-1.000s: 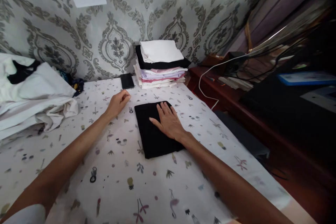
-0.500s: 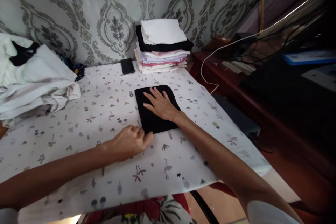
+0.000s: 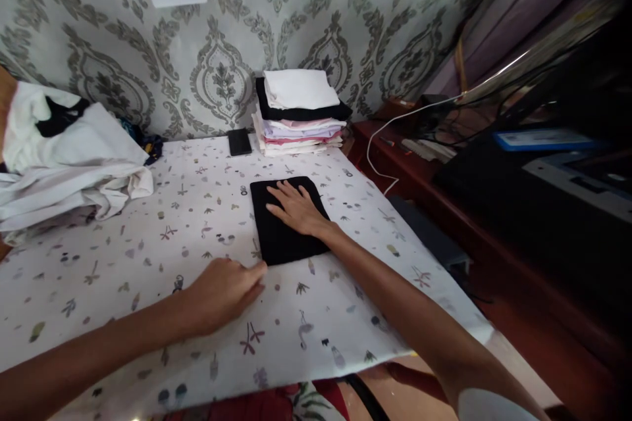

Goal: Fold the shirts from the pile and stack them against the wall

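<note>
black cloth [image 3: 284, 243] lies under spread right grip [image 3: 302, 213]; left grip [image 3: 224, 293] curls at one corner, hold unclear.

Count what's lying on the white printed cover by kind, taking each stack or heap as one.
Folded black cloth under the right hand: 1
Stack of folded cloths: 1
Loose heap of cloths: 1
Flat black object: 1
Total: 4

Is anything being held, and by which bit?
The right grip lies flat on the folded black cloth, not grasping it. The left grip is at its near left corner; whether it pinches there, I can't tell.
</note>
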Available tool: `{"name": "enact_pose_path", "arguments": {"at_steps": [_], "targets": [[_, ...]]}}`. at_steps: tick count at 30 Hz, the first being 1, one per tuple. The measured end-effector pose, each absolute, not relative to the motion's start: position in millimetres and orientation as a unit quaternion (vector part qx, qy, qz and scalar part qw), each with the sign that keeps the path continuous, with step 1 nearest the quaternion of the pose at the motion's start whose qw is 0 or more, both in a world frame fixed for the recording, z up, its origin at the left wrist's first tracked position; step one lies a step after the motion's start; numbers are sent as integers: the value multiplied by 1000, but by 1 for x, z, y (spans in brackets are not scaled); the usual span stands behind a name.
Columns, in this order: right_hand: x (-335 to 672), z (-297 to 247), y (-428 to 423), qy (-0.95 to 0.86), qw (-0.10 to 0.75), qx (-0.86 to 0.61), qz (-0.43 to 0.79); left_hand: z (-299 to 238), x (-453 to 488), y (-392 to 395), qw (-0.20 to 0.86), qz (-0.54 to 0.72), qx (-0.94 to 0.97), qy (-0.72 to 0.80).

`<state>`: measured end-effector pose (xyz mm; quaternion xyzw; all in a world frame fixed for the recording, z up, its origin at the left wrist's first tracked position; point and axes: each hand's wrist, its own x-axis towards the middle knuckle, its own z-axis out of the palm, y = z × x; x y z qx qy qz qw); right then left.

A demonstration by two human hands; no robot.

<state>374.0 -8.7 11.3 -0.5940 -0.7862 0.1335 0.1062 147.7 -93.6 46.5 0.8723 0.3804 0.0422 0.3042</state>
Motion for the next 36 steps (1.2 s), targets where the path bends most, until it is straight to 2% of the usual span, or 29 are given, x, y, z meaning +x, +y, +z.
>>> {"name": "enact_pose_path", "arguments": {"at_steps": [3,7,11,14,17,22,24,28,32,36], "targets": [[388,18,9,-773,132,-609,122,58,145,-71,415,86,781,459],[411,25,43,-773,64,-619,123,52,158,-45,588,144,580,544],[426,29,66,-786,31,-599,151,40,181,-42,668,160,469,555],[432,32,71,-770,59,-599,213,40,187,-44,688,123,463,546],[436,36,63,-713,140,-606,325,46,175,-38,683,130,470,545],[432,29,23,-526,298,-573,554,54,140,-26,704,338,361,510],[425,22,8,-452,341,-551,613,53,135,-29,731,379,296,485],[414,17,-7,-385,363,-548,648,40,143,-48,759,361,266,472],[417,29,-10,-393,386,-502,667,21,154,-49,758,350,307,457],[430,59,-6,-432,450,-442,644,41,163,-17,707,386,379,455]]}}
